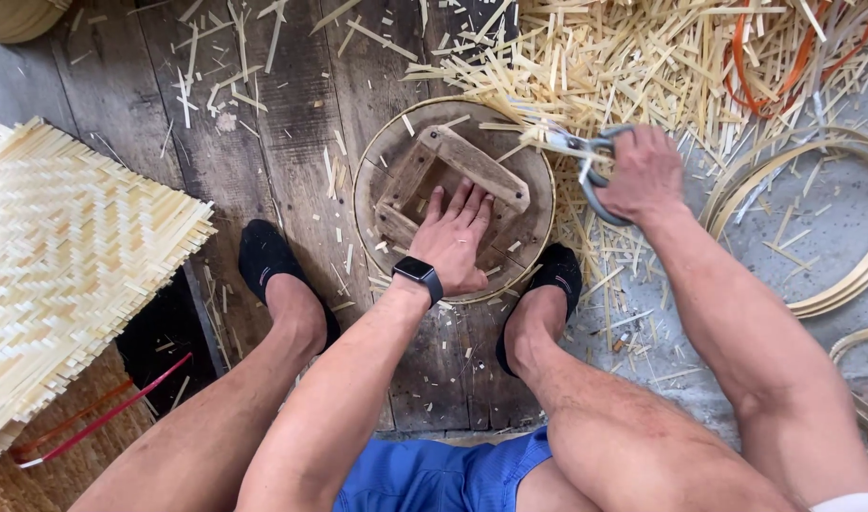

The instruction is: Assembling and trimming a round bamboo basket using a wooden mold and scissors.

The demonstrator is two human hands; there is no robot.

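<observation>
My left hand (456,237) presses flat on a square wooden frame (481,166) that lies inside a round bamboo hoop (363,180) on the plank floor. A dark watch sits on that wrist. My right hand (643,173) grips a pair of grey-handled scissors (586,152), blades pointing left over the hoop's upper right rim, among cut bamboo strips. My two feet in black shoes rest on either side of the hoop.
A pile of cut bamboo strips (643,57) covers the floor at top right, with orange cord (747,85) in it. Bamboo hoops (832,228) lie at right. A woven bamboo mat (64,265) lies at left, above red strips (111,408).
</observation>
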